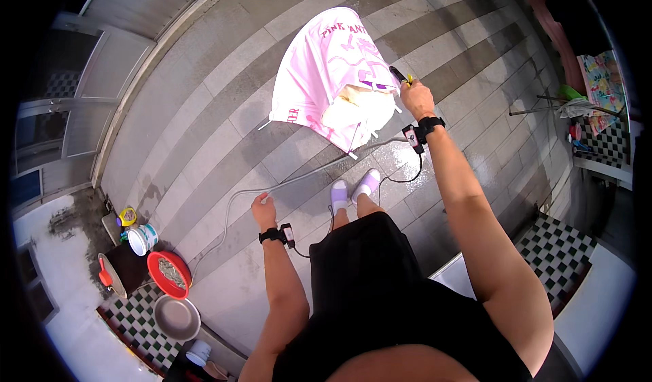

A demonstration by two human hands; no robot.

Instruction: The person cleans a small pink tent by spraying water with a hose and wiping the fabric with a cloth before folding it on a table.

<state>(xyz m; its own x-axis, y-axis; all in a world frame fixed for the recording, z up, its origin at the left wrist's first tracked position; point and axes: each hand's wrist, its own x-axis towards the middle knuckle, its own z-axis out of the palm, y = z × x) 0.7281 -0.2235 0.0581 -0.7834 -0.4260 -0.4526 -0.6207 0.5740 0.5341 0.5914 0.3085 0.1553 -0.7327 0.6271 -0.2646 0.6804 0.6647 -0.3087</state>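
Open pink umbrella, lying on its side on paved ground ahead of the wearer's feet. The thin fabric canopy is pale pink, nearly white where light strikes it, and bears deeper pink line drawings and lettering; pale rib tips project from its curved edge. A cream patch shows on its near side, too bright to identify.

At the umbrella's right edge, the right hand has its fingers clamped on a black-and-yellow spray nozzle, the head of which points toward the canopy. The left hand, nearer the wearer and left of the umbrella, holds nothing visible; its fingers are loosely curled, the tips slightly apart.

A smooth grey hose curves across the ground on the umbrella's near side. The rectangular paving slabs around the umbrella form light and dark grey bands, glossy with water just nearer the wearer. Also on that side stand soft lilac-and-white slippers. Well to the umbrella's near left are a round red basin, a shallow grey basin and a cylindrical white bucket.
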